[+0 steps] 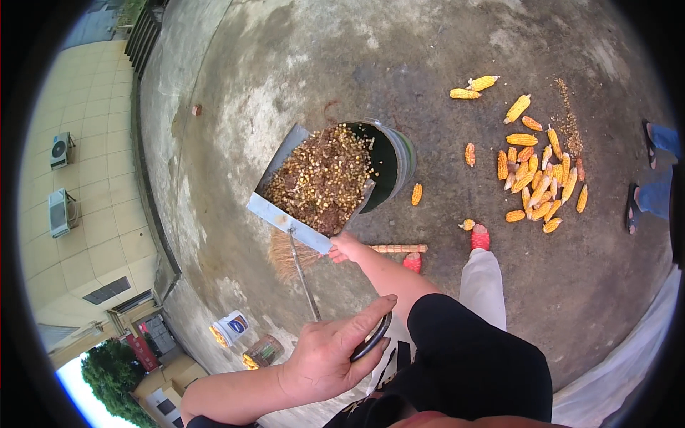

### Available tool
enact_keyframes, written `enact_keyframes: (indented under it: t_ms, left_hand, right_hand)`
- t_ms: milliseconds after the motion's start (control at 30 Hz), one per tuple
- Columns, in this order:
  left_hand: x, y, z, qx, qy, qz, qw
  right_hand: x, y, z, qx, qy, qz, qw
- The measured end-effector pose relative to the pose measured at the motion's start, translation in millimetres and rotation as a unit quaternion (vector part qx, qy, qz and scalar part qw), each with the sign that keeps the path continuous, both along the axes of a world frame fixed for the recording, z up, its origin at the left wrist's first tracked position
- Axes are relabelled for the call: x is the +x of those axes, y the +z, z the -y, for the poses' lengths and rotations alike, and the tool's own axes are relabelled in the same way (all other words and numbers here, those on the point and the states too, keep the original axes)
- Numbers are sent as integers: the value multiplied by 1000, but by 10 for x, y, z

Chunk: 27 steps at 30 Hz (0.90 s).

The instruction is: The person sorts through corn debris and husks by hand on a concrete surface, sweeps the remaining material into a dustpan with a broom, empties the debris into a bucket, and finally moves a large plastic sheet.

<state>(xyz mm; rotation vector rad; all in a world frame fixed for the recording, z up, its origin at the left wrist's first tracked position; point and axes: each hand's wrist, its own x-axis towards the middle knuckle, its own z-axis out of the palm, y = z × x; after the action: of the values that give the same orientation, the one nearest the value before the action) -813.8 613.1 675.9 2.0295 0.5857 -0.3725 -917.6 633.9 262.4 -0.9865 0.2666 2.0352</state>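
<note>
A metal dustpan (275, 214) heaped with corn kernels and brown chaff (314, 178) is tilted against the mouth of a dark green drum (405, 153). Its open edge reaches over the drum's rim. My left hand (321, 360) is closed around the end of the dustpan's long thin handle (305, 282), where a dark curved grip (374, 340) shows between the fingers. At the pan's near corner, my right hand (345, 247) grips the metal edge, its thumb side partly hidden. How full the drum is cannot be seen past the pan.
A straw broom (285, 255) with a bamboo handle (399, 249) lies below the pan. Corn cobs (540, 187) are piled at right, beside scattered kernels (569, 125). Another person's legs (656, 200) stand at far right. A white bucket (232, 327) and a basket (264, 351) sit lower left.
</note>
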Motion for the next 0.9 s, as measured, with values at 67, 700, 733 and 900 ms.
enact_keyframes:
  t_ms: [67, 700, 733, 900]
  left_hand:
    - [117, -133, 47, 8, 0, -8, 1000]
    - [872, -1765, 1614, 32, -221, -184, 957]
    - [856, -1926, 1737, 31, -220, -187, 957]
    - [798, -2360, 2122, -8, -91, -259, 962]
  right_hand:
    - [210, -9, 63, 48, 74, 44, 995]
    - [2949, 2093, 1474, 276, 280, 38, 919]
    - [2792, 2070, 1456, 270, 339, 120, 893]
    - [2336, 1631, 1511, 145, 340, 106, 923]
